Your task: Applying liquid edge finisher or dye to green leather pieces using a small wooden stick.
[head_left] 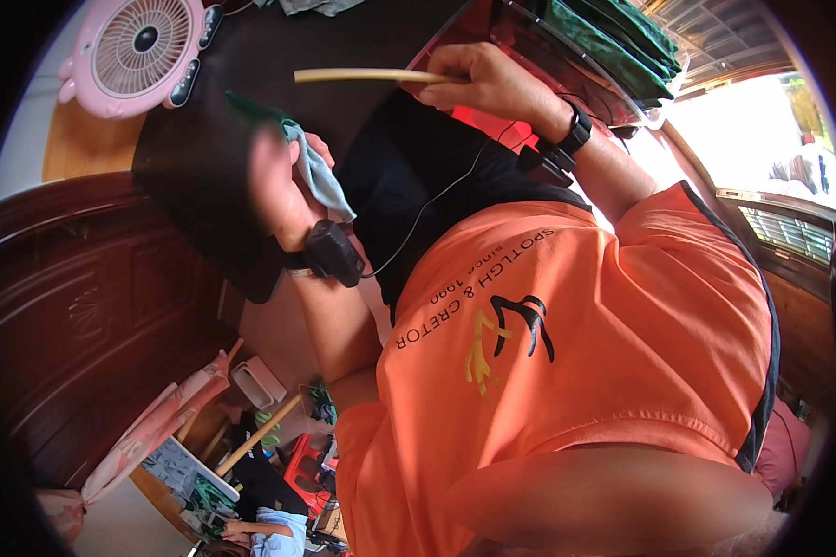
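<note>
My right hand (pixel 478 79) is closed around one end of a slim pale stick (pixel 353 75). The stick looks like wood or bamboo and points left over a dark tabletop (pixel 241 56). Lower and to the left, my left hand (pixel 283 186) grips a small folded cloth (pixel 320 176), pale blue with a dark green part. That cloth hangs down past the palm, and the fingers on that side are smeared by motion. A gap separates the stick from the cloth.
A pink fan (pixel 144 42) stands at the upper left. At the upper right, a clear plastic bin (pixel 567 46) holds folded dark green cloth (pixel 613 42). A thin cable (pixel 446 190) runs between my wrist devices. Another person (pixel 274 534) is at the lower left.
</note>
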